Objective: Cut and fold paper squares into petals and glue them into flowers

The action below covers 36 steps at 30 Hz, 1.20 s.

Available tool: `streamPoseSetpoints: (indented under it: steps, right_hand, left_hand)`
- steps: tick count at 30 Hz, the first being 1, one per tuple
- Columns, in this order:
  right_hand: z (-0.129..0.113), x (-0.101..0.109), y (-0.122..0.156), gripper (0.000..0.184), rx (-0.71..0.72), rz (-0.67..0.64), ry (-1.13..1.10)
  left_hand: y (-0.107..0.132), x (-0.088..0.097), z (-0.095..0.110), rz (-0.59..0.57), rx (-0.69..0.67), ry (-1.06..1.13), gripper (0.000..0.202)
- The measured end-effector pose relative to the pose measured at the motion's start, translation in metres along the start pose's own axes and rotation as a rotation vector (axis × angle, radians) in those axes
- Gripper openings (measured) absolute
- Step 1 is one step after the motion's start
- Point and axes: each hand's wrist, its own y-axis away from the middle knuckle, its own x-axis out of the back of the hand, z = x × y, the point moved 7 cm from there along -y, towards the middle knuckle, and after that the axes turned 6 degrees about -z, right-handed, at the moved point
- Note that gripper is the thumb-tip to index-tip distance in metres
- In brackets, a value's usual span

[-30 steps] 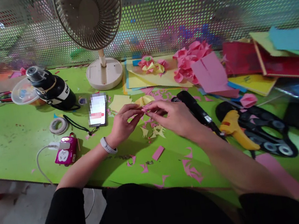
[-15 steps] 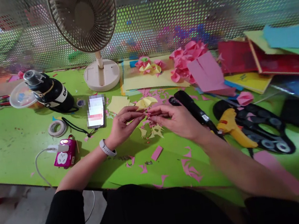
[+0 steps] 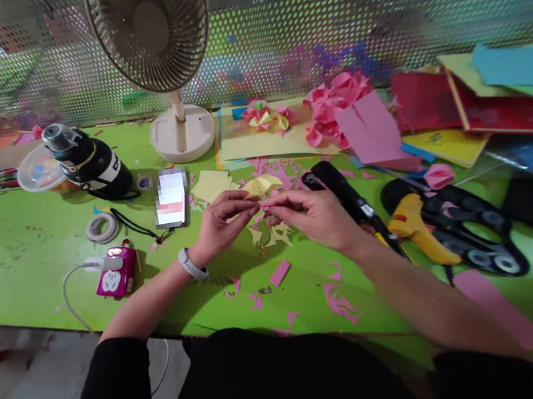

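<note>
Over the middle of the green table, my left hand (image 3: 228,222) and my right hand (image 3: 310,213) meet fingertip to fingertip. Both are closed in a pinch on a small pink piece of paper (image 3: 263,206), mostly hidden by the fingers. Just behind the fingertips lies a yellow paper piece with curved edges (image 3: 264,183). Yellow paper scraps (image 3: 279,233) lie below the hands, and a small pink paper rectangle (image 3: 279,273) is nearer to me. Pink offcuts (image 3: 340,304) are scattered by the front edge.
A fan (image 3: 181,132), a black bottle (image 3: 93,163), a phone (image 3: 171,198), a tape roll (image 3: 102,227) and a magenta power adapter (image 3: 116,274) stand or lie left. Pink paper flowers (image 3: 340,103) sit behind. A yellow glue gun (image 3: 416,230) lies right, among stacked coloured papers (image 3: 519,68).
The fingertips of both hands have drawn slightly closer together around the pink piece, the right fingers shifting a little. The surrounding things stay in place.
</note>
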Motion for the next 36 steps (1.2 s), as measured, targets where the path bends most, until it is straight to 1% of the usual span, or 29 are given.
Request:
streamPoseSetpoints:
  steps: [3,7,10,12,17,23,29,36]
  right_hand:
    - [-0.006,0.003,0.003,0.024,-0.004,0.007,0.039]
    - [-0.018,0.008,0.007,0.022,0.001,0.054,0.120]
    - [-0.020,0.010,0.008,0.022,0.003,0.101,0.201]
    - [-0.019,0.010,0.008,0.021,0.005,0.125,0.235]
    - [-0.015,0.011,0.007,0.020,0.001,0.154,0.236]
    - [-0.015,0.013,0.006,0.017,0.024,0.183,0.271]
    - [-0.016,0.013,0.005,0.018,0.004,0.176,0.318]
    - [-0.016,0.014,0.004,0.021,-0.017,0.172,0.297]
  left_hand:
    - [0.000,0.001,0.002,0.004,-0.024,-0.073,0.014]
    - [0.002,-0.004,0.012,-0.026,-0.170,-0.281,0.015]
    - [0.005,-0.009,0.017,-0.051,-0.241,-0.362,0.016]
    - [0.006,-0.011,0.018,-0.055,-0.252,-0.387,0.017]
    - [0.008,-0.013,0.018,-0.072,-0.272,-0.441,0.016]
    - [0.011,-0.016,0.017,-0.087,-0.273,-0.484,0.018]
    - [0.011,-0.019,0.019,-0.102,-0.288,-0.514,0.019]
    - [0.014,-0.021,0.016,-0.144,-0.292,-0.541,0.020]
